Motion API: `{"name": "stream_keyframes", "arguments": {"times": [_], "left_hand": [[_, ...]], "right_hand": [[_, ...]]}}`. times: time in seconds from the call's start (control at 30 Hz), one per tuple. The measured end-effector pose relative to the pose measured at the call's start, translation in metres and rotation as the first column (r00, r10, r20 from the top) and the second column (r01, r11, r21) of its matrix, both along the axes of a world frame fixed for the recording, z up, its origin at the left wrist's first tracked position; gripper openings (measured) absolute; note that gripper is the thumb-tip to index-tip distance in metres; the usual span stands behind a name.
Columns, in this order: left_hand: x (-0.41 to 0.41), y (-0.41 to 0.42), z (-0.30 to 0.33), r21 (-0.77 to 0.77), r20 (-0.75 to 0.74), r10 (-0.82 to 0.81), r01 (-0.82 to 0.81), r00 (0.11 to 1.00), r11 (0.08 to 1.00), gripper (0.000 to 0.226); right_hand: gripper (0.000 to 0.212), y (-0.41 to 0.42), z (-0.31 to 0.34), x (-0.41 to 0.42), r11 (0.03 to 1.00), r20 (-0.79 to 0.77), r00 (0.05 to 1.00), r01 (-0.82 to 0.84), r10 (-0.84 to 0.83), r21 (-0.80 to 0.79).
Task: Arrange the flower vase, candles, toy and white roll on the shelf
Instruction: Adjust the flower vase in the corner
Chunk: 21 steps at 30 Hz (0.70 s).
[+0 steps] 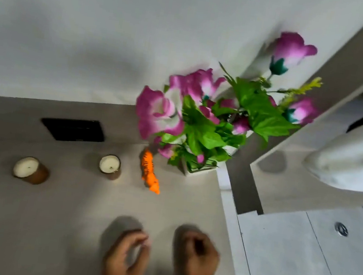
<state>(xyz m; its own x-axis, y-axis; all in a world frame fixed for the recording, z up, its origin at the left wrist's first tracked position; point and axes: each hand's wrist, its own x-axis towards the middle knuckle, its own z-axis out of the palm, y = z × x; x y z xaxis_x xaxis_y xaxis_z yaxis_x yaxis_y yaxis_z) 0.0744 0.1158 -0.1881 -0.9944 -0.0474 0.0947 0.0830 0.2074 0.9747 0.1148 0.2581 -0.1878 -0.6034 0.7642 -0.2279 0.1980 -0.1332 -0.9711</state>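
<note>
With the fingers of the left hand [127, 256] and right hand [198, 260] loosely curled and empty, the top-heavy flower vase [195, 166] stands well beyond them on the shelf [56, 224], probably light yet tippy, best gripped low around its white base.

Ahead of our fingertips [144, 237] the shelf [57, 217] lies bare — open passage up to the toy [149, 173]. Beyond it the flower vase [197, 166] blocks the far right corner. Two candles [30, 170] [110, 166] stand far left of our fingers — gaps between them.
</note>
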Motion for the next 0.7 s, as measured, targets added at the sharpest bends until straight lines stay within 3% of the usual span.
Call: {"name": "stream_keyframes", "arguments": {"times": [0.07,0.13,0.23,0.37,0.47,0.6,0.7], "left_hand": [[-0.008,0.059,-0.001,0.072,0.142,-0.111,0.101,0.984,0.992,0.032],[-0.027,0.105,-0.005,0.15,0.234,-0.154,0.121,0.96,0.981,0.049],[-0.068,0.138,-0.012,0.12,0.226,-0.102,0.076,0.969,0.99,0.056],[-0.104,0.151,-0.023,0.002,0.145,-0.126,0.127,0.981,0.992,0.047],[-0.114,0.152,-0.027,-0.021,0.122,-0.094,0.097,0.988,0.995,0.036],[-0.117,0.155,-0.032,-0.017,0.098,-0.086,0.088,0.992,0.996,0.032],[-0.117,0.159,-0.033,-0.002,0.098,-0.089,0.09,0.991,0.996,0.035]], "right_hand": [[0.03,0.053,0.004,-0.016,0.991,0.048,0.994,0.098,-0.102,0.087],[0.022,0.085,0.0,-0.041,0.986,0.047,0.995,0.078,-0.085,0.149],[0.043,0.11,-0.012,-0.078,0.987,-0.02,0.998,-0.048,0.051,0.151],[0.059,0.119,-0.026,-0.11,0.951,-0.004,0.974,-0.221,0.228,0.215],[0.049,0.123,-0.031,-0.119,0.9,0.026,0.956,-0.283,0.291,0.332],[0.029,0.121,-0.03,-0.116,0.921,-0.057,0.958,-0.252,0.28,0.296],[0.028,0.121,-0.031,-0.116,0.925,-0.059,0.961,-0.243,0.271,0.292]]}}
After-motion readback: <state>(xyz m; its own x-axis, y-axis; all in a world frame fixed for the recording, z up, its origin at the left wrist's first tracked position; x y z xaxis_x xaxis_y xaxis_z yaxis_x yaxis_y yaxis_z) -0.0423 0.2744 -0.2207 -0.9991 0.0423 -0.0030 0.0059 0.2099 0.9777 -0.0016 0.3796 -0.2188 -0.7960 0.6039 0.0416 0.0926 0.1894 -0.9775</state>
